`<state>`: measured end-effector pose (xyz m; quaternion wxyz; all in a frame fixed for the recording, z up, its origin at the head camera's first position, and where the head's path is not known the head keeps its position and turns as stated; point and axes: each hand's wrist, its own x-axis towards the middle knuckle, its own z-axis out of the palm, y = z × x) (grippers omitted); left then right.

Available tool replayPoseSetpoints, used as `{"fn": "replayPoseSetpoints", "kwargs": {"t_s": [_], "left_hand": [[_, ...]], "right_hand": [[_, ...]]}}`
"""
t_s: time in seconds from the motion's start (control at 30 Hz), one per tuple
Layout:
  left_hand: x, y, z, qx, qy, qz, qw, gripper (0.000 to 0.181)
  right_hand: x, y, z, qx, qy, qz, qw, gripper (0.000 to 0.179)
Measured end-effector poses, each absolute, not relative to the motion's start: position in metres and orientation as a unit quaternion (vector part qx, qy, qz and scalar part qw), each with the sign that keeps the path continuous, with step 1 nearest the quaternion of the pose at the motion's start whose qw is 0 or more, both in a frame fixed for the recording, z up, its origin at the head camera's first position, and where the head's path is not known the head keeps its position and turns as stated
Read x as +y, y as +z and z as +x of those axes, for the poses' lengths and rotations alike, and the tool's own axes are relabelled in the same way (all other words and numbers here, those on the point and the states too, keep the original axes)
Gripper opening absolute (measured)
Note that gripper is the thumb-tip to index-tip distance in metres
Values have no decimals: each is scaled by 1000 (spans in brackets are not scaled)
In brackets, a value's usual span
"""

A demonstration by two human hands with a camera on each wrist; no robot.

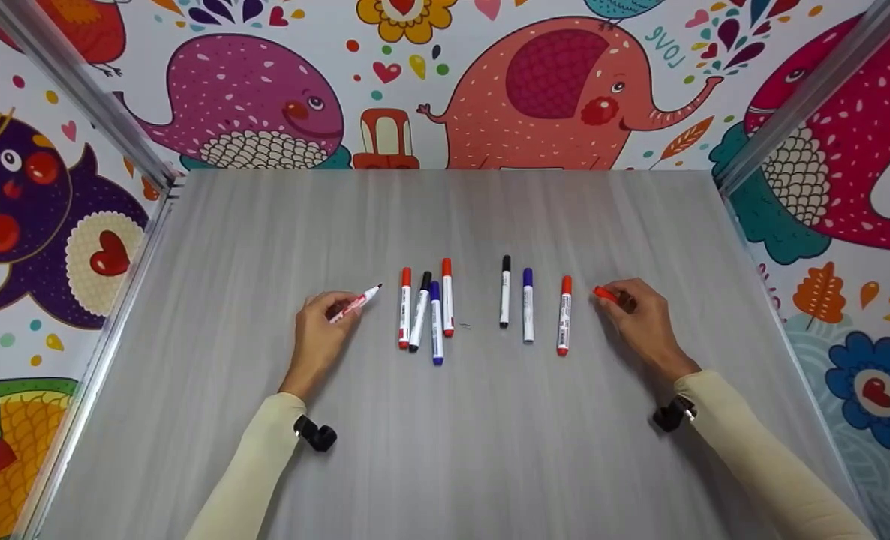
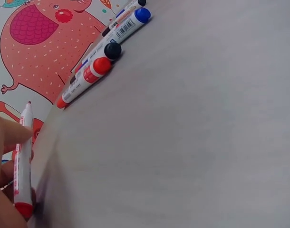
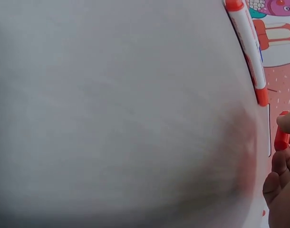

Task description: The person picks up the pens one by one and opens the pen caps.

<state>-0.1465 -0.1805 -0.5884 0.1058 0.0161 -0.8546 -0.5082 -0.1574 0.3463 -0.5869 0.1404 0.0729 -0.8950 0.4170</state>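
Note:
My left hand pinches an uncapped red marker, its bare tip pointing up and to the right in the head view. A red marker cap is held between the thumb and fingers of my right hand, well apart from the marker. In the right wrist view the cap shows at the right edge, partly covered by the thumb. Closest to the left hand lies a capped red marker; closest to the right hand, another capped red marker.
Beside the left red marker lie a black marker, a blue marker and a red marker. Another black marker and blue marker lie right of small dark strokes on the table. Patterned walls surround it.

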Motion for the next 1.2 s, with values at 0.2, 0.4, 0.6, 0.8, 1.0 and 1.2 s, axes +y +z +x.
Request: {"fn": "replayPoseSetpoints", "kwargs": {"t_s": [0.2,0.4,0.6,0.8,1.0,1.2], "left_hand": [[-181,-595,-147,-852,-510,6,121,19],[-181,-600,-148,-853,-506,6,128,18],[-181,-603,-148,-855,-502,11,128,18],[-180,-604,-147,-859,-493,10,138,17],[-179,-606,-148,-862,-486,0,148,17],[-179,-608,-148,-864,-482,-6,147,16]], "right_hand": [[352,-592,-158,-892,429,56,132,19],[353,-596,-159,-892,431,49,129,19],[352,-598,-159,-893,430,47,127,20],[351,-600,-160,-892,433,44,125,20],[351,-601,-160,-891,436,38,121,19],[351,-601,-160,-891,434,39,126,20]]}}
